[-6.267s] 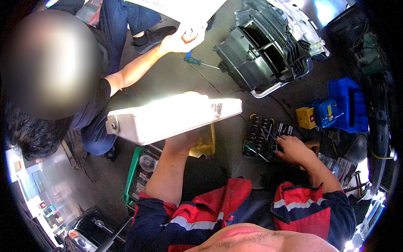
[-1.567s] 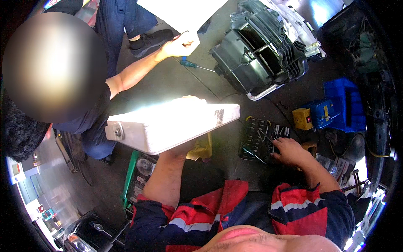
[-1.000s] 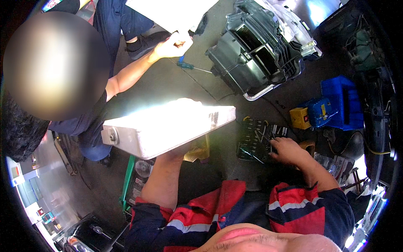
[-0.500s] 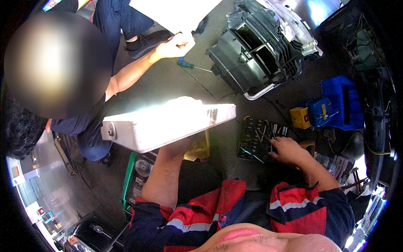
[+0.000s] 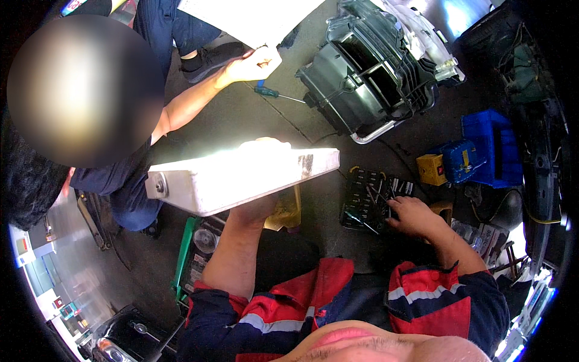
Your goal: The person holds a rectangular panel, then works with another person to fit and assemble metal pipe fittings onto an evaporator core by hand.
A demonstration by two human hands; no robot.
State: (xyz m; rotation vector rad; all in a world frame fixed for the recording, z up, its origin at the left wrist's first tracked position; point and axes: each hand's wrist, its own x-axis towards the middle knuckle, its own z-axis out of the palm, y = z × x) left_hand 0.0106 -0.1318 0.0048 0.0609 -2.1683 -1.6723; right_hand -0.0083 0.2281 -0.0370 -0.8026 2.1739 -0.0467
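Note:
My left hand [image 5: 256, 208] is behind a long white box-like piece [image 5: 247, 181] with a metal fitting on its end. It holds the piece up, tilted; bright light washes out the far edge, where the hand's fingers seem to come over. My right hand [image 5: 416, 216] rests at the right edge of a black socket set [image 5: 365, 199]. Its thumb and fingers are apart at the tools, and nothing shows held in them. Several sockets and loose shiny tools lie in the set.
Across from me a person's hand [image 5: 253, 65] is beside a white sheet [image 5: 253, 18]. A black plastic housing [image 5: 362, 78] stands at the far right, a screwdriver [image 5: 266, 92] next to it. A blue bin [image 5: 497, 151] is on the right. A green-edged case [image 5: 190, 253] lies near my left arm.
The white box-like piece has shifted very slightly upward in the view. The sheet by the other person's hand has moved a little. My right hand stays at the socket set.

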